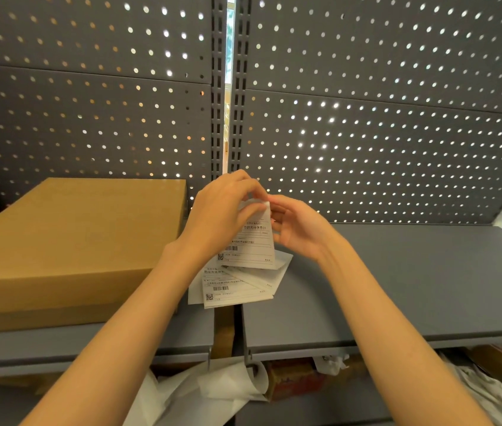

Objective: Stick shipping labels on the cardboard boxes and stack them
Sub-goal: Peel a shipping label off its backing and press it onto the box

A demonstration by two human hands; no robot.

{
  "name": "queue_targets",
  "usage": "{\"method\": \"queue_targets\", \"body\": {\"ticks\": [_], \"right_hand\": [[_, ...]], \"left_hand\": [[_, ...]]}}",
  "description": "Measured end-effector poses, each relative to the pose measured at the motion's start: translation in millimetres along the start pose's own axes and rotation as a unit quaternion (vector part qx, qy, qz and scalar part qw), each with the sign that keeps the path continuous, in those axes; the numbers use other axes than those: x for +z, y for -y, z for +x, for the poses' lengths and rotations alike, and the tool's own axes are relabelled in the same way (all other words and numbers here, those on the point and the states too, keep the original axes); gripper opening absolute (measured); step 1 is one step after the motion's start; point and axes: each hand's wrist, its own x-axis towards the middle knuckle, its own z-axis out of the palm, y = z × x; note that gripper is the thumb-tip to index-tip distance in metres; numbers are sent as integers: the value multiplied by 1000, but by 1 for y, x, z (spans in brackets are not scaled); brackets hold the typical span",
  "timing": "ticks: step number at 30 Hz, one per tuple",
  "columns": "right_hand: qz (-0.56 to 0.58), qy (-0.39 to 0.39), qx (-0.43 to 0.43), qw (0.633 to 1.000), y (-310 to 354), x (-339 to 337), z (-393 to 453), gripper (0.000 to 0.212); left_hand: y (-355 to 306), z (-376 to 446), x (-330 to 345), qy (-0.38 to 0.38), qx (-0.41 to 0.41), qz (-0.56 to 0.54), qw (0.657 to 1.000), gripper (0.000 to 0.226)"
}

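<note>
While both hands work at its top corner, a shipping label (251, 241) hangs above the grey shelf (397, 287), not yet on any box.

Held upright between the two hands, the label has its printed face toward the camera; the left hand (222, 216) pinches its upper edge with curled fingers, and the right hand (297, 229) pinches the same corner from the other side, apparently picking the backing loose. Under it, more labels (234, 287) lie fanned on the shelf, just beside the cardboard box (68, 241) at the left. Behind stands a pegboard wall (366, 118). My guess is that the thin paper could tear or curl onto itself if the corner is pulled hard, and a loose sticky edge could catch the labels lying below.
</note>
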Motion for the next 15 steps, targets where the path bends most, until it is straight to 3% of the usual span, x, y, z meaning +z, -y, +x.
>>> {"method": "queue_targets", "body": {"ticks": [15], "right_hand": [[-19,24,-4,1000,-1,-4,2,42]], "left_hand": [[8,1,3,-5,-1,-44,999,5]]}}
